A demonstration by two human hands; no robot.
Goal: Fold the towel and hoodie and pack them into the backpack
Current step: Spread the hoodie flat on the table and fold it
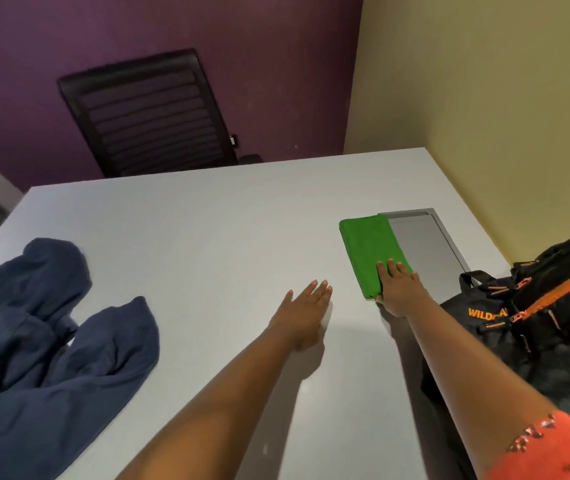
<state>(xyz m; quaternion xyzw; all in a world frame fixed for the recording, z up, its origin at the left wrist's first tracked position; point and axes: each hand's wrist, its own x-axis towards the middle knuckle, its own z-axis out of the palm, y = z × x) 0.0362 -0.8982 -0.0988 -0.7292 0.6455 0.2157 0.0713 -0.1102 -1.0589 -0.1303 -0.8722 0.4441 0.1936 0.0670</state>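
A green towel, folded into a neat rectangle, lies on the white table at the right. My right hand rests flat on its near end, fingers straight. My left hand hovers open just above the table, left of the towel, touching nothing. The dark blue hoodie lies crumpled and unfolded at the table's left side. A black backpack with orange trim stands at the right edge, beside my right arm.
A grey rectangular panel is set in the table under the towel's right side. A black office chair stands behind the far edge against a purple wall. A yellow wall runs along the right.
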